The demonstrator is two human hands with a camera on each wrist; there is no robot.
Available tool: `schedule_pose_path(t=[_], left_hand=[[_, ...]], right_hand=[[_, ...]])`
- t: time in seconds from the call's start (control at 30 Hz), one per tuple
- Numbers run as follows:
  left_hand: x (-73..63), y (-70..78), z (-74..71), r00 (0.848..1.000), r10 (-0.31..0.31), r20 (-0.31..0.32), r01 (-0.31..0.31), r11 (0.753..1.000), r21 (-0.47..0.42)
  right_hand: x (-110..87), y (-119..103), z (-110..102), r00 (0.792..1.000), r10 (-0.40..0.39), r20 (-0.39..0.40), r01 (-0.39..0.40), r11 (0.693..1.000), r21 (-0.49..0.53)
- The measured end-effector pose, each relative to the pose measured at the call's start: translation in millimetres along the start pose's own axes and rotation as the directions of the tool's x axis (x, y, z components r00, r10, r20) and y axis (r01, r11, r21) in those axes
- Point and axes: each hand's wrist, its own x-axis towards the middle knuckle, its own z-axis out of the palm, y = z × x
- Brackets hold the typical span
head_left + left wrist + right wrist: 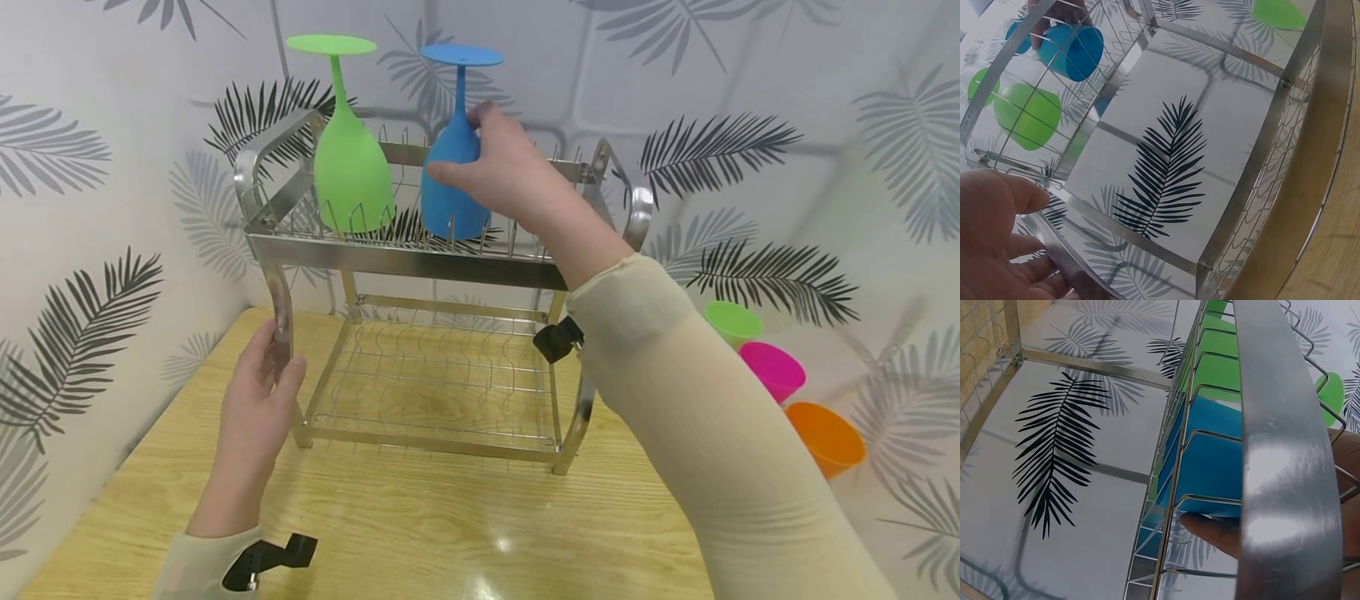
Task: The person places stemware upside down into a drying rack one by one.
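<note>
A two-tier metal dish rack (405, 260) stands on the wooden table. On its upper tier a blue goblet (450, 204) is upside down, base upward, and my right hand (513, 171) grips its bowl, thumb in front and fingers behind. To its left, also inverted among the wire prongs, is a green goblet (352, 179). My left hand (258, 408) holds the rack's left front leg (279, 308), with the thumb on one side and fingers on the other. From below, the left wrist view shows the blue goblet's open rim (1084, 55) resting over the wires.
The lower wire tier (442, 383) holds nothing visible. Right of the rack, partly behind my right sleeve, are a green cup (733, 321), a pink cup (774, 371) and an orange cup (827, 437). Leaf-patterned walls (750, 50) stand close behind and at the sides.
</note>
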Motion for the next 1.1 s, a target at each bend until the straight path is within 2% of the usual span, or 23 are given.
schedule_pose_path(t=[0.7, 1.1], left_hand=[[0.4, -0.2, -2.0, 1.000, 0.005, 0.008, -0.005, 1.000, 0.001], [-0.5, 1.7, -2.9, 1.000, -0.020, 0.013, 0.020, 1.000, 0.001]], right_hand=[[-0.8, -1.7, -0.2, 1.000, 0.015, -0.012, -0.016, 0.999, -0.040], [-1.8, -0.8, 1.3, 1.000, 0.004, -0.014, -0.005, 0.999, -0.052]])
